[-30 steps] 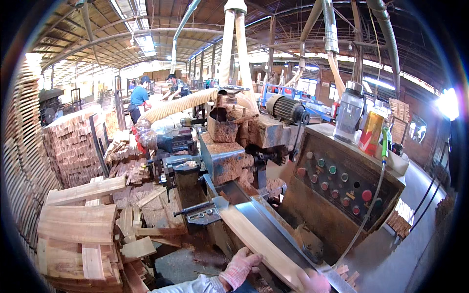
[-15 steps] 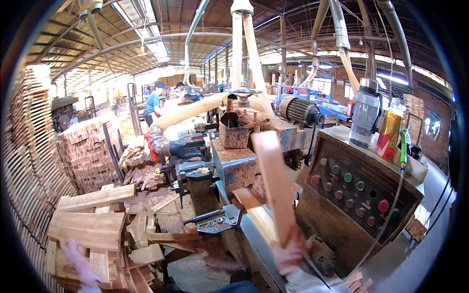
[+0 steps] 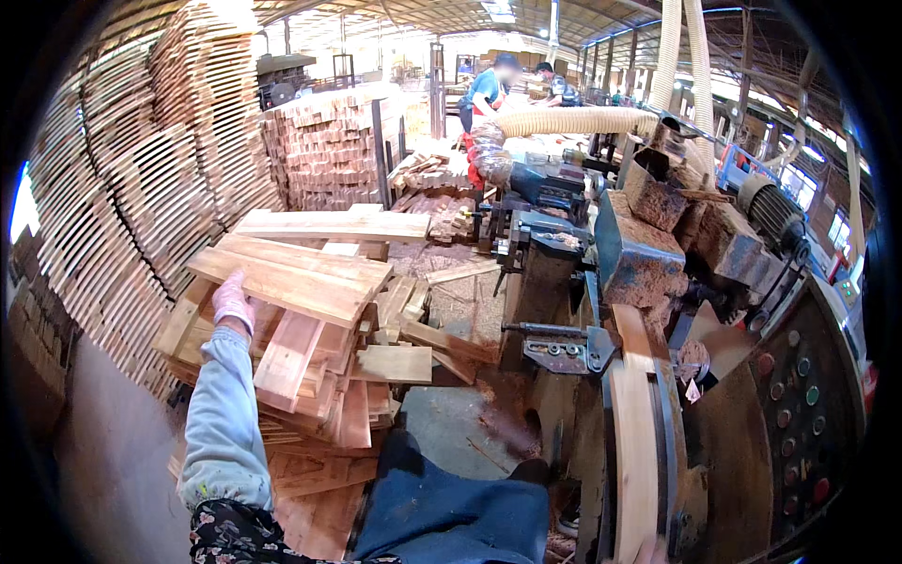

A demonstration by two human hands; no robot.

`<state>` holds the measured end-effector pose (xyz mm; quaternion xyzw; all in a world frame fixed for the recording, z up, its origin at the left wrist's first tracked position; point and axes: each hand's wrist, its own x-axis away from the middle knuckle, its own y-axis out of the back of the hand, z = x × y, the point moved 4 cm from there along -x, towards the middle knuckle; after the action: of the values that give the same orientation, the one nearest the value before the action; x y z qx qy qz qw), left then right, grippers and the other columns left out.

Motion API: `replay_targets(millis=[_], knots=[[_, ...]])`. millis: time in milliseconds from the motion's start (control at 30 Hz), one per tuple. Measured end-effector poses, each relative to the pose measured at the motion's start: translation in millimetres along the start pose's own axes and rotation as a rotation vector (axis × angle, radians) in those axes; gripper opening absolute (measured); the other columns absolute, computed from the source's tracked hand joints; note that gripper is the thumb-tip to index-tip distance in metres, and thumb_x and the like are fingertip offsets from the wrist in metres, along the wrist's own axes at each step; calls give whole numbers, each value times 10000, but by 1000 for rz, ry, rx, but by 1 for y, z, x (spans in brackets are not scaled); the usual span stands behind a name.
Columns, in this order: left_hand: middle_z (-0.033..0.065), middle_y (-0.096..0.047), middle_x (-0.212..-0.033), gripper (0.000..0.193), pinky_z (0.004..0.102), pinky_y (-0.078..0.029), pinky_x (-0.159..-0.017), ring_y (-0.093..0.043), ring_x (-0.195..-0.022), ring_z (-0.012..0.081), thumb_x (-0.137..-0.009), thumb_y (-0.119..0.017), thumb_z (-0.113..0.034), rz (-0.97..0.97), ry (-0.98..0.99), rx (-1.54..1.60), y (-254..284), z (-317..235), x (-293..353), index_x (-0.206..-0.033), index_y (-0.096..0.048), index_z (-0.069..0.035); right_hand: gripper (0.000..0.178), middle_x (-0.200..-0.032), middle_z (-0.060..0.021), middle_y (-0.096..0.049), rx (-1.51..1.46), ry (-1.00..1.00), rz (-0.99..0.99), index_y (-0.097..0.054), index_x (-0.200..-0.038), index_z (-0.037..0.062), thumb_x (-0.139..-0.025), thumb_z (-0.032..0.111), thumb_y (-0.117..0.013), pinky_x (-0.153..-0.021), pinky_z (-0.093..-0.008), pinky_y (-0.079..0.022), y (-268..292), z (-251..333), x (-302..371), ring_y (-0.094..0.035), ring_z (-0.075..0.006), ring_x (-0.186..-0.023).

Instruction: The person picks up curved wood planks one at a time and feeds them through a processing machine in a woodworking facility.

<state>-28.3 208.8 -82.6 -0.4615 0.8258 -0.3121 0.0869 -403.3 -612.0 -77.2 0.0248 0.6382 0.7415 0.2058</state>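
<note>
My left hand [image 3: 233, 303] grips the near left edge of a wide wooden board [image 3: 299, 274] on top of an untidy stack; fingers under the board are hidden. At the lower edge, only a blurred part of my right hand [image 3: 648, 551] shows, by the near end of a long, pale wooden strip [image 3: 634, 461]. That strip lies lengthwise in the machine's metal guide [image 3: 669, 442]. Ahead of it, a second, redder wood piece [image 3: 631, 336] sits in the same channel, close to the sawdust-covered machine housing [image 3: 641, 254].
Tall stacks of slats [image 3: 122, 226] rise at the left. A metal bracket with a rod [image 3: 564, 348] juts from the machine. A control panel [image 3: 799, 414] stands at the right, near a motor [image 3: 772, 209]. Two people [image 3: 484, 94] work behind a ribbed hose [image 3: 573, 120].
The view has swung left. The wood piece that my right hand held raised is now down in the guide. My left hand has come to the edge of the stack's top board.
</note>
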Motion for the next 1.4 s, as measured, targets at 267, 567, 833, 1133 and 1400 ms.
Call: replay_targets(millis=[267,567,833,1133,1400], knots=[[191,-623,-1412,537,593,-529,-1058,-648,-1224,389,-994,-667,-207,202,186,64,-14,14,-53,-1488,-520,-57,558,-1327,-302,-614,85,337,-102,-630,-1381,48,-870,238,-750,-1050,-563,-478,-20,14,-64,-578,-493,-1228],[168,-663,-1356,510,462,-544,-1067,-664,-1204,326,-998,-650,-328,427,145,67,-77,1,39,-1411,-595,-33,361,-1164,-196,-643,-44,390,-277,-680,-1170,105,-820,184,-716,-929,-515,-491,-114,76,-284,-604,-427,-1097],[81,-689,-1050,336,335,-642,-697,-710,-828,188,-1061,-640,-274,766,-78,-386,-197,124,295,-1288,-633,-26,1001,-1491,-309,-524,-659,724,18,-500,-1517,23,-704,451,-897,-1195,-498,-390,-24,253,-208,-505,-464,-1395],[124,-753,-900,518,405,-571,-671,-721,-748,266,-873,-745,-348,1271,567,-536,-190,276,562,-1202,-683,46,1117,-1395,-254,-586,-200,-11,101,-451,-1555,43,-594,327,-944,-1060,-487,-504,-16,63,-100,-615,-411,-1237],[245,-692,-1240,600,474,-572,-985,-691,-1150,364,-843,-660,36,1605,-992,-1581,-318,89,346,-1428,-540,-23,913,-1272,-283,-647,48,-193,-75,-491,-1537,100,-740,329,-875,-917,-517,-558,-15,-9,5,-636,-485,-1114]])
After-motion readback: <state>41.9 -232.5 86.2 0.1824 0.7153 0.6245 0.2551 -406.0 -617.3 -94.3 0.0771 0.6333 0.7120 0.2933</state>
